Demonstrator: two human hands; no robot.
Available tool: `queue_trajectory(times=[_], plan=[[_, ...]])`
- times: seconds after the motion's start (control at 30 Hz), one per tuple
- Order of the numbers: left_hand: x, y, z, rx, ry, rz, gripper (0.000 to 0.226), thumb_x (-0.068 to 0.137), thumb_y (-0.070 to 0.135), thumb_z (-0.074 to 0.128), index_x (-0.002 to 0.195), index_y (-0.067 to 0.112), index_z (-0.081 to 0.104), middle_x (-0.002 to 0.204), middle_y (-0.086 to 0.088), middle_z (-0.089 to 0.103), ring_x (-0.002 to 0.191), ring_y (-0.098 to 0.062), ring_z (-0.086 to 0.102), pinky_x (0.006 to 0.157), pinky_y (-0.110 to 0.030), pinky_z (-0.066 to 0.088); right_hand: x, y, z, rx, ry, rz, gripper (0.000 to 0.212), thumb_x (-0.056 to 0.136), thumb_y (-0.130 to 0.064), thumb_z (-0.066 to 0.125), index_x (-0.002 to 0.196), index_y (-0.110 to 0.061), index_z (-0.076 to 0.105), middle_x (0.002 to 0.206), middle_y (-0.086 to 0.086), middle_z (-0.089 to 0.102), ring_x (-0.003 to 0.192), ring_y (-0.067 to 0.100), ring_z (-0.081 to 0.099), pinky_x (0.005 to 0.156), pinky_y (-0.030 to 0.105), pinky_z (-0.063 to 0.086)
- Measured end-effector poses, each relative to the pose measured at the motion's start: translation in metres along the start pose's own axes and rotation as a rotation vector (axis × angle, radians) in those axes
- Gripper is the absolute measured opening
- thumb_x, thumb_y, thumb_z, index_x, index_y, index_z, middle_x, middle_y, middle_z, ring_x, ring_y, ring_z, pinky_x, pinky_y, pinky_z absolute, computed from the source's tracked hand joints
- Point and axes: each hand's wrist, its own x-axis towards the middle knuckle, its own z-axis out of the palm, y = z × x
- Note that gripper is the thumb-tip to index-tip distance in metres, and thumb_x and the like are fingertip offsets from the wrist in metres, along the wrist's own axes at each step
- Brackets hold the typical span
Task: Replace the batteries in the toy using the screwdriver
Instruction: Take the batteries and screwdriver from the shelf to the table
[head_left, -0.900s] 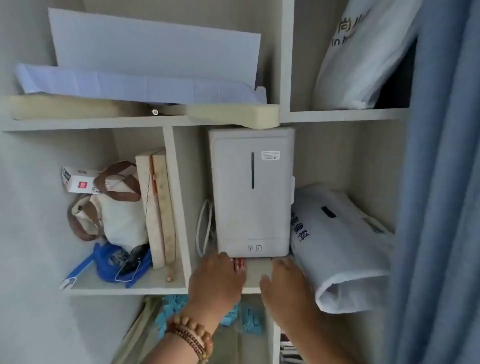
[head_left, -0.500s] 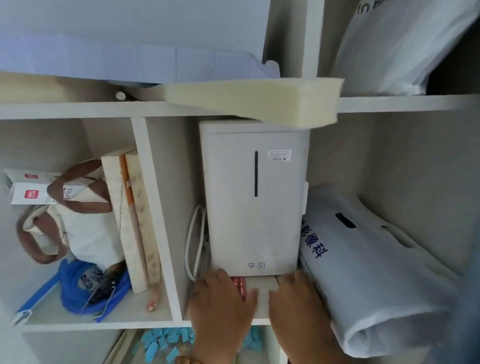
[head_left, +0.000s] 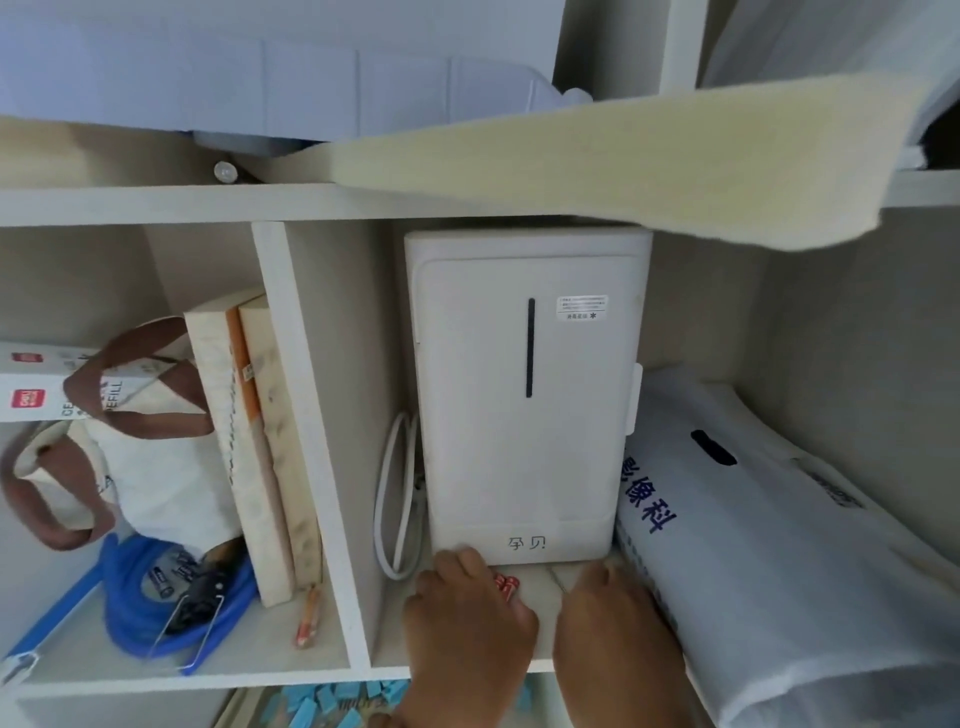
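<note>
A small red pack of batteries (head_left: 506, 584) lies on the shelf board (head_left: 545, 639) in front of a tall white appliance (head_left: 524, 395). My left hand (head_left: 467, 618) reaches in palm down, with its fingertips over the left part of the pack; whether it grips the pack is hidden. My right hand (head_left: 610, 634) rests palm down on the shelf just right of the pack, with nothing visible in it. No toy is in view. No tool is clearly recognisable as a screwdriver.
A white cable (head_left: 397, 499) hangs left of the appliance, and a white plastic bag (head_left: 769, 545) presses in from the right. Past the divider (head_left: 311, 447), the left compartment holds a tote bag (head_left: 135, 467), boards (head_left: 249, 441), blue tubing (head_left: 130, 613), loose batteries (head_left: 161, 579) and an orange stick (head_left: 307, 616). Foam (head_left: 597, 171) overhangs the shelf above.
The camera has moved closer and lower toward the shelf. Both hands have reached further in, and the left hand's fingers now cover more of the red battery pack.
</note>
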Motion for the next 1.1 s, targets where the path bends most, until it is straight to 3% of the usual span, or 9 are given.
queue_trajectory(times=[0.1,0.27,0.4,0.47,0.6,0.7,0.83,1.0,1.1], plan=[[0.001,0.0,-0.003,-0.017,-0.008,0.026,0.049,0.057,0.044,0.05,0.077,0.001,0.061,0.063,-0.015,0.052,0.045,-0.031,0.05,0.04,-0.032,0.039,-0.004,0.002,0.004,0.05,0.047,-0.076,0.024,0.093,-0.016,0.046,0.117,-0.013,0.051,0.121,0.004,0.058,0.116,0.023,0.056,0.09,0.031,0.049],[-0.002,0.0,-0.005,-0.006,-0.086,0.064,0.051,0.045,0.04,0.072,0.079,0.003,0.062,0.063,-0.012,0.053,0.046,-0.028,0.05,0.037,-0.03,0.036,-0.008,0.005,0.009,0.06,0.044,-0.085,0.017,0.096,-0.021,0.049,0.112,-0.017,0.05,0.118,0.002,0.058,0.114,0.023,0.054,0.087,0.03,0.048],[-0.005,0.005,-0.013,0.052,-0.09,0.096,0.04,0.06,0.026,0.079,0.087,0.005,0.058,0.074,-0.012,0.057,0.06,-0.028,0.057,0.044,-0.032,0.032,-0.009,0.004,0.016,0.047,0.051,-0.038,0.022,0.071,-0.018,0.079,0.083,-0.015,0.061,0.084,0.005,0.066,0.08,0.025,0.064,0.06,0.035,0.053],[-0.007,0.007,-0.018,0.016,-0.068,0.119,0.036,0.052,0.017,0.085,0.074,0.008,0.059,0.062,-0.009,0.055,0.049,-0.025,0.054,0.038,-0.028,0.024,-0.008,0.005,0.021,0.035,0.059,-0.037,0.033,0.05,-0.012,0.089,0.065,-0.014,0.059,0.064,0.006,0.062,0.061,0.027,0.062,0.044,0.036,0.049],[-0.011,0.008,-0.018,-0.034,-0.081,0.187,0.038,0.041,0.01,0.09,0.062,0.009,0.058,0.052,-0.008,0.05,0.038,-0.022,0.051,0.027,-0.025,0.032,-0.008,0.007,0.023,0.009,0.125,-0.075,0.034,0.05,-0.012,0.089,0.064,-0.014,0.059,0.062,0.006,0.062,0.059,0.027,0.063,0.042,0.037,0.05],[-0.012,0.008,-0.029,-0.031,-0.13,0.226,0.03,0.063,0.017,0.085,0.071,0.009,0.058,0.058,-0.008,0.053,0.042,-0.021,0.053,0.03,-0.027,0.035,-0.007,0.012,0.027,0.069,0.127,-0.086,0.043,0.037,-0.01,0.095,0.056,-0.012,0.057,0.054,0.008,0.058,0.05,0.028,0.06,0.034,0.036,0.046],[-0.012,0.001,-0.05,-0.249,-0.106,0.082,0.008,0.1,0.017,0.035,0.108,0.016,0.037,0.091,0.0,0.047,0.06,-0.013,0.048,0.05,-0.022,0.032,-0.01,0.012,0.021,0.152,0.152,-0.122,0.027,0.066,-0.024,0.088,0.068,-0.013,0.064,0.072,0.006,0.061,0.066,0.025,0.064,0.044,0.036,0.049],[-0.034,-0.015,-0.084,-0.45,-0.142,0.045,0.013,0.095,0.016,0.036,0.103,0.026,0.035,0.074,0.005,0.051,0.068,-0.015,0.055,0.057,-0.031,0.038,-0.035,0.003,-0.006,0.464,0.241,-0.276,0.01,0.095,-0.031,0.056,0.086,-0.026,0.055,0.084,-0.006,0.059,0.072,0.016,0.059,0.058,0.033,0.051],[-0.058,-0.035,-0.108,-0.458,-0.047,0.056,0.003,0.1,0.034,0.034,0.101,0.033,0.036,0.074,0.004,0.055,0.069,-0.011,0.057,0.065,-0.034,0.047,-0.051,-0.005,-0.022,0.674,0.199,-0.366,0.009,0.092,-0.033,0.058,0.084,-0.031,0.054,0.064,-0.009,0.062,0.059,0.009,0.057,0.056,0.03,0.05]])
